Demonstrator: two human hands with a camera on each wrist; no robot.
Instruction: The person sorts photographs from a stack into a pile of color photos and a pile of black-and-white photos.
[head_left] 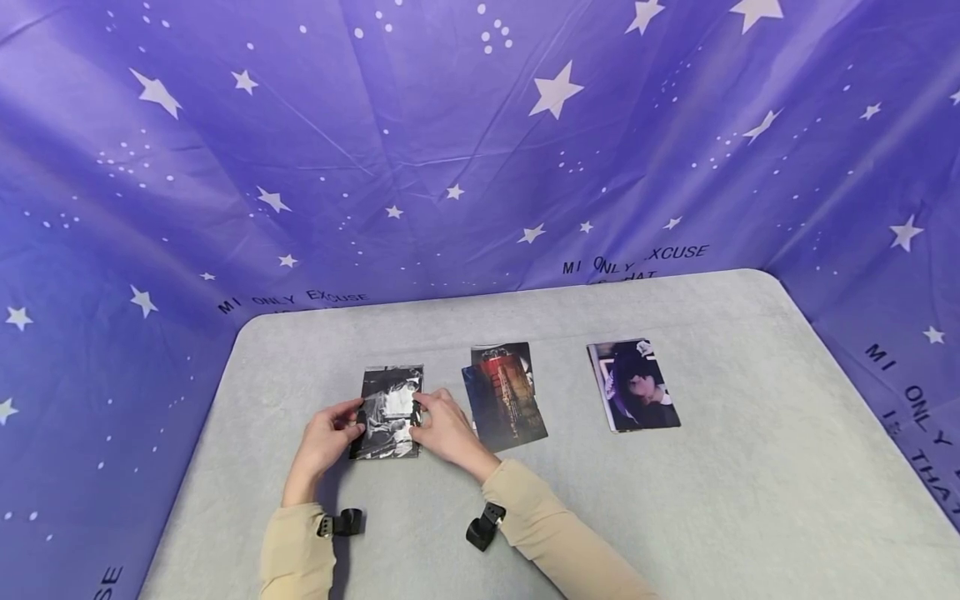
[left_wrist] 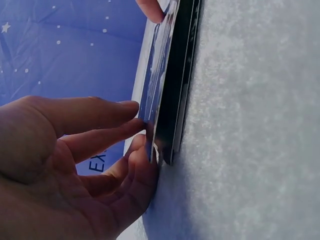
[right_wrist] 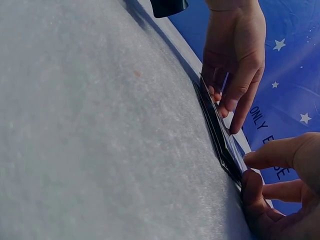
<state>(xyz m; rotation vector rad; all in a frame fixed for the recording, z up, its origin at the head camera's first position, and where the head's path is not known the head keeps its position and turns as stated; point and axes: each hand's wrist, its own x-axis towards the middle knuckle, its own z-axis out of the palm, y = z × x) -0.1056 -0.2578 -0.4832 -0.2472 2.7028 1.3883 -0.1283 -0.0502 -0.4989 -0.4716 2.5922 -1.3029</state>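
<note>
A glossy black-and-white photo (head_left: 397,408) with a shiny, transparent-looking surface lies over a stack of dark photos at the left of the table. My left hand (head_left: 324,437) holds its left edge with thumb and fingers. On the opposite side, my right hand (head_left: 445,429) grips the right edge, its thumb lower than the index finger. In the left wrist view, the top photo (left_wrist: 152,95) stands slightly apart from the darker layers (left_wrist: 176,100) beneath it. The right wrist view shows the stack edge-on (right_wrist: 215,132) between both hands.
Right of the hands lies a second photo pile, topped by a red and brown picture (head_left: 510,400). Farther right is a third pile with a purple-toned portrait (head_left: 637,387). A grey cloth covers the table (head_left: 720,500); a purple star-patterned curtain (head_left: 450,125) surrounds its back and sides.
</note>
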